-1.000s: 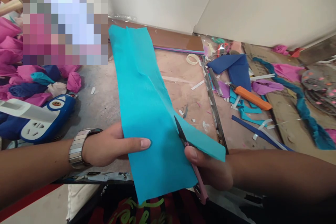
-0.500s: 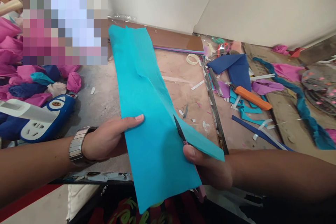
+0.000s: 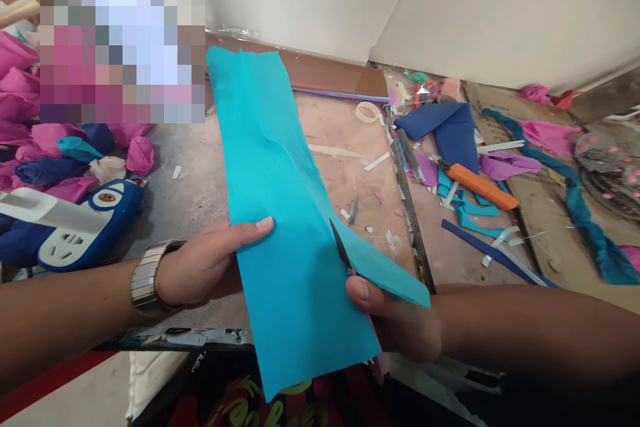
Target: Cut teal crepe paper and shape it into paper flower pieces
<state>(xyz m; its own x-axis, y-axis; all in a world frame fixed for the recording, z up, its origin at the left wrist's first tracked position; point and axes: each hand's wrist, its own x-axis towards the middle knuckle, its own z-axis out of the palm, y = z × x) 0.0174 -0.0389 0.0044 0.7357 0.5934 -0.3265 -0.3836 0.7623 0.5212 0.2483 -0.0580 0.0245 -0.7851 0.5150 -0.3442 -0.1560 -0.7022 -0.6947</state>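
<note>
A long turquoise sheet of crepe paper (image 3: 295,267) stretches across the middle, its far end resting near the back of the table. At its left edge my left hand (image 3: 210,257) grips it, thumb on top and fingers hidden underneath. My right hand (image 3: 400,320) is closed around a utility knife (image 3: 341,250) with a dark pointed blade and a pink handle, mostly covered by the hand and paper. The blade lies at the parting between the main sheet and a narrower turquoise flap (image 3: 387,270), which passes over the right hand.
Pink and blue paper bundles (image 3: 55,140) and a blue-white power strip (image 3: 90,227) lie left. An orange cutter (image 3: 480,187), paper scraps (image 3: 475,220) and navy paper (image 3: 453,133) lie right. Behind are a tape roll (image 3: 367,112) and brown sheets (image 3: 340,73).
Both hands have shifted very slightly left with the paper and the knife. The paper's near edge sits a touch higher, and both grips are the same.
</note>
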